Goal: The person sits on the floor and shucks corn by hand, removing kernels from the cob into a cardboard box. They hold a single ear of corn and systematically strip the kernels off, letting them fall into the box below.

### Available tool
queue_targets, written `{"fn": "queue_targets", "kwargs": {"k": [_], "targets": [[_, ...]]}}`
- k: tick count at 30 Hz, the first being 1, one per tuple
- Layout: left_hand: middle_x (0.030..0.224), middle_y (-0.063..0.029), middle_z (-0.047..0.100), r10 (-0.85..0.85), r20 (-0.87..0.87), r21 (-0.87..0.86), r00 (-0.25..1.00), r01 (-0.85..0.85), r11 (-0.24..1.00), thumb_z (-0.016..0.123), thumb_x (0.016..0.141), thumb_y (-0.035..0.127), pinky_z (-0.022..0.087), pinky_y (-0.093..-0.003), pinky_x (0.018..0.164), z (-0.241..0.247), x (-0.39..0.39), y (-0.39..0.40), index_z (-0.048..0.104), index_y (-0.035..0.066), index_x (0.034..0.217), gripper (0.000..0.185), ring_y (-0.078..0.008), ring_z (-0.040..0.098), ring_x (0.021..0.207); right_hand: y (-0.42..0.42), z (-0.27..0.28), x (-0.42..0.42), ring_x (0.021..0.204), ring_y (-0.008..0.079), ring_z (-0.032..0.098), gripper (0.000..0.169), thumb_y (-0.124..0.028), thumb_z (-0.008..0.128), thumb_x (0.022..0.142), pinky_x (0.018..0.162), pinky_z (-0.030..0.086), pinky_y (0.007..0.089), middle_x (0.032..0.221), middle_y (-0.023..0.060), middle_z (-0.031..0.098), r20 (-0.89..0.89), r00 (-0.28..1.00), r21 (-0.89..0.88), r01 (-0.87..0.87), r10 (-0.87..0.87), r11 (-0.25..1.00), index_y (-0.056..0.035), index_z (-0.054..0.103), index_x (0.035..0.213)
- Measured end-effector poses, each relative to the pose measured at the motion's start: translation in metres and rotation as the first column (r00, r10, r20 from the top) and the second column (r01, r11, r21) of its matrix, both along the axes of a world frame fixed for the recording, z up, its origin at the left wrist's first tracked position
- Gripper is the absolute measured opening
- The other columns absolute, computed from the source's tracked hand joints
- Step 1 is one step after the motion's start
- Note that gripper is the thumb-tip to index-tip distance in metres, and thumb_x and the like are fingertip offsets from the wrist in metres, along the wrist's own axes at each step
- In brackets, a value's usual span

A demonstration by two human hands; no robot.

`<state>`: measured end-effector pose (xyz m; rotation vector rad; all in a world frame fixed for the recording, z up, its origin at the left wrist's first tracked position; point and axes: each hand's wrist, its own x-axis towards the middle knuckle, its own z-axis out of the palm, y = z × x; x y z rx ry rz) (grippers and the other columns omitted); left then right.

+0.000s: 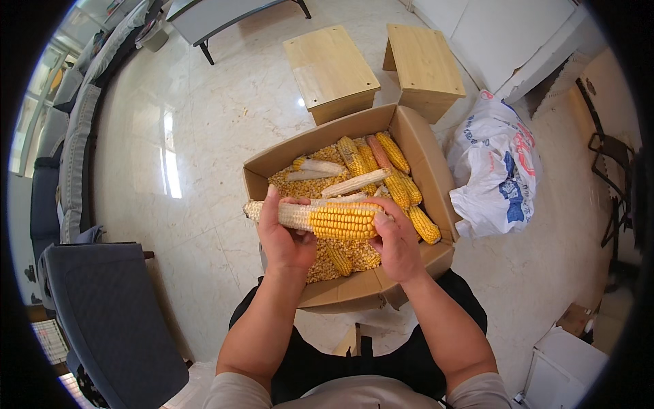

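Note:
Between my two hands lies a corn cob (342,222), bare of kernels at its left end and still yellow with kernels at the right. My left hand (286,237) grips the bare end, and my right hand (399,240) holds the kernelled end. Below them is an open cardboard box (317,130) with loose corn kernels (365,258) spread inside. Several full yellow ears (393,153) rest along the box's right side. Stripped cobs (356,183) lie near the middle and upper left of the box. Another ear (339,259) is partly sunk in the kernels.
Two wooden stools (332,66) stand beyond the box. A printed white plastic bag (495,168) is on the floor to its right. A dark grey padded seat (112,317) is at the lower left, and a table (225,15) at the top. A few kernels lie scattered on the floor.

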<state>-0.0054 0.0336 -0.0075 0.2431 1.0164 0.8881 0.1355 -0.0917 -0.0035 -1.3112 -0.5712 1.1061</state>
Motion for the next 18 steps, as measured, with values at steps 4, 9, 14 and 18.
{"fn": "queue_targets", "kwargs": {"k": [4, 9, 14, 18], "targets": [[0.075, -0.005, 0.064, -0.058, 0.051, 0.061, 0.997, 0.055, 0.997, 0.061, 0.096, 0.044, 0.039, -0.0265, 0.046, -0.004, -0.008, 0.005, 0.057, 0.014, 0.078, 0.035, -0.0132, 0.053, 0.056, 0.0, 0.001, -0.001, 0.078, 0.0072, 0.05, 0.035, -0.026, 0.044, 0.102, 0.069, 0.043, 0.0243, 0.098, 0.0034, 0.059, 0.079, 0.997, 0.016, 0.006, -0.007, 1.0, -0.0009, 0.058, 0.121], [0.078, -0.0067, 0.063, 0.031, 0.05, 0.198, 0.998, -0.04, 0.979, 0.061, 0.097, 0.034, 0.045, -0.0263, 0.056, -0.009, -0.003, -0.003, 0.055, 0.014, 0.079, 0.028, -0.0135, 0.056, 0.065, 0.002, -0.009, -0.006, 0.062, 0.0033, 0.042, 0.037, -0.03, 0.04, 0.102, 0.054, 0.036, 0.0202, 0.086, -0.0015, 0.056, 0.116, 0.992, 0.026, 0.037, -0.04, 0.999, -0.0048, 0.061, 0.12], [0.078, -0.0071, 0.063, 0.046, 0.04, 0.24, 0.998, -0.054, 0.969, 0.061, 0.097, 0.03, 0.046, -0.0262, 0.06, -0.008, -0.002, -0.008, 0.055, 0.014, 0.08, 0.025, -0.0133, 0.057, 0.069, 0.003, -0.019, -0.01, 0.061, 0.0032, 0.042, 0.036, -0.029, 0.039, 0.104, 0.052, 0.035, 0.0203, 0.083, -0.0021, 0.055, 0.117, 0.991, 0.01, 0.066, -0.066, 0.998, -0.0053, 0.062, 0.118], [0.078, -0.0068, 0.061, 0.065, 0.022, 0.264, 0.998, -0.069, 0.962, 0.06, 0.098, 0.027, 0.047, -0.0283, 0.065, -0.008, -0.002, -0.009, 0.054, 0.013, 0.079, 0.024, -0.015, 0.057, 0.073, 0.001, -0.021, -0.013, 0.062, 0.0031, 0.045, 0.035, -0.029, 0.041, 0.104, 0.051, 0.037, 0.0213, 0.085, -0.0015, 0.057, 0.088, 0.993, -0.029, 0.086, -0.083, 0.996, -0.0052, 0.063, 0.116]]}}
